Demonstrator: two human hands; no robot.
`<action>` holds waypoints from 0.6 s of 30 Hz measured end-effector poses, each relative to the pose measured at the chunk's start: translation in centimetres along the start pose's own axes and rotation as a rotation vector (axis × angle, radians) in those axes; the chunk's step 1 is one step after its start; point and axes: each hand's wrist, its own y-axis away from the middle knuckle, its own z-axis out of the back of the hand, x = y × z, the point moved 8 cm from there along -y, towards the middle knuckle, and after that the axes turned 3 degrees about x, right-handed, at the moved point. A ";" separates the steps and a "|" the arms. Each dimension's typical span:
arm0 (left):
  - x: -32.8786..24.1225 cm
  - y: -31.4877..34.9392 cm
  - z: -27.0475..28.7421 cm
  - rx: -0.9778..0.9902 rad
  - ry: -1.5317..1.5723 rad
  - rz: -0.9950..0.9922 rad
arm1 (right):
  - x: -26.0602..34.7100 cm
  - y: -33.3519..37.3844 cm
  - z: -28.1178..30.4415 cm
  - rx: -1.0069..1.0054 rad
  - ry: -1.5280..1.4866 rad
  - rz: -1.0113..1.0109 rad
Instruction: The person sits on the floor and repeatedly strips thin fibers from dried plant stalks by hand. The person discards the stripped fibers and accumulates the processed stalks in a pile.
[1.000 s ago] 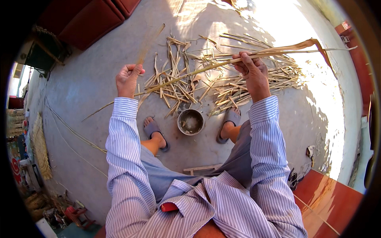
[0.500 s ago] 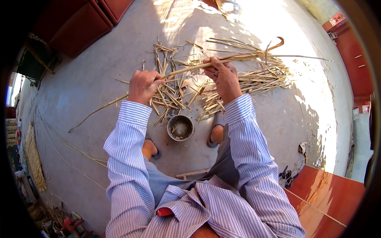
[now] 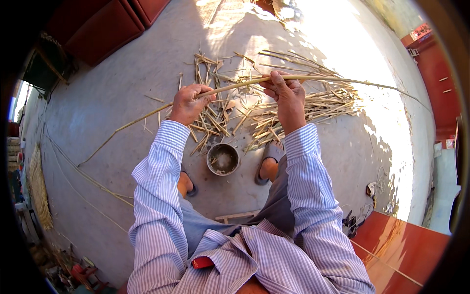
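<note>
A long, thin, pale-yellow plant stalk (image 3: pixel 235 85) stretches across in front of me, bowed slightly upward. My left hand (image 3: pixel 188 104) is closed around it left of the middle, and its thin end trails down toward the floor at the left. My right hand (image 3: pixel 286 95) pinches it between thumb and fingers, with the rest running on far to the right. Beneath my hands, short dry stalk pieces (image 3: pixel 213 122) and husks are scattered on the floor. A denser heap of cut stalks (image 3: pixel 313 105) lies below and right of my right hand.
A round metal pot (image 3: pixel 223 159) with cloudy liquid stands between my feet. Red padded furniture (image 3: pixel 103 34) is at the far left, and a red-brown board or tabletop (image 3: pixel 396 245) at the near right. Long thin strips (image 3: pixel 93 179) lie on the grey floor at left.
The curled, peeling husk on the stalk's right part no longer shows; the stalk there looks smooth. Both hands have shifted slightly to the right, still holding the stalk.
</note>
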 end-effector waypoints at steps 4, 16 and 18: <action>1.3 -0.3 0.6 -0.125 0.540 0.150 | -0.1 -0.2 0.9 -0.038 0.034 0.017; 3.6 2.3 15.1 -0.739 -0.011 0.140 | 0.2 -0.7 3.7 -0.129 -0.031 0.003; 1.4 1.6 13.9 -0.668 -0.522 -0.060 | -0.2 -0.7 3.4 -0.113 -0.019 -0.013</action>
